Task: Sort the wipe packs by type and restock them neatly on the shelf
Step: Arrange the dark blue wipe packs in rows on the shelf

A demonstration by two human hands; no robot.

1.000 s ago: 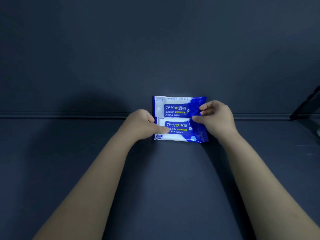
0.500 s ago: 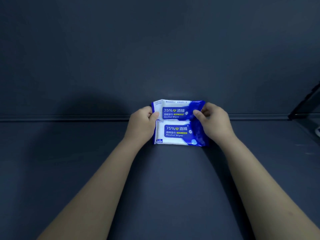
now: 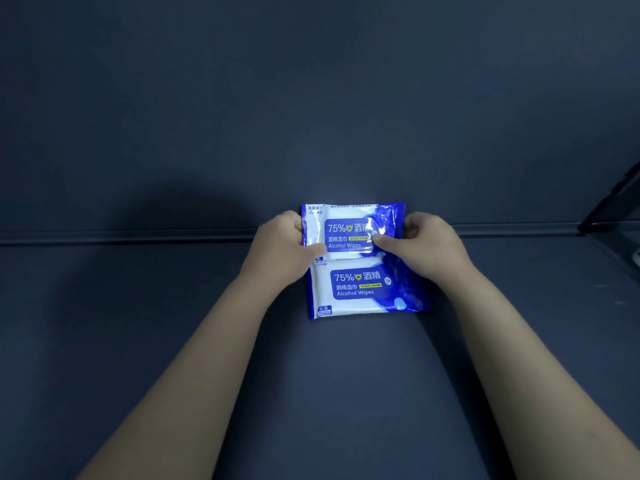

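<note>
In the head view, two wipe packs are on a dark shelf, a little right of the middle. Both packs are blue and white and have the same blue label, "75%" and "Alcohol Wipes".

The near pack lies flat on the shelf with the label up. No hand holds it; only the wrist of the right hand covers its upper right corner.

The far pack is directly behind it, and its lower edge touches the upper edge of the near pack. It covers the seam where the shelf meets the back wall. I cannot tell if it leans on the wall or is lifted a little.

The left hand grips the left short end of the far pack, with the thumb on the front and the fingers curled behind the edge. The right hand grips the right short end in the same way, with the thumb pressed on the label. Both forearms come from the bottom corners.

At the right edge, a dark bar stands slanted.
</note>
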